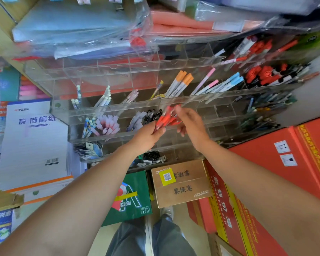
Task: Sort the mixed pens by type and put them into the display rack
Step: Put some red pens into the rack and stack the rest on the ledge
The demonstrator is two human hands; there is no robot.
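A clear acrylic display rack (107, 108) with tiered compartments stands in front of me. My left hand (146, 137) grips a bundle of red pens (167, 118) in front of the rack's middle tier. My right hand (189, 122) is at the bundle's upper end, fingers curled on the pens' tips. Compartments hold orange-capped pens (181, 82), pink pens (208, 84), light blue pens (227, 83), black pens (151, 114) and pink-capped pens (108, 124).
Red-capped pens (260, 74) and dark pens (266, 106) fill the rack's right side. Paper stacks (31, 145) lie left. Below stand a brown carton (181, 183), a green box (131, 198) and red boxes (266, 174). Bagged folders (78, 28) lie on top of the rack.
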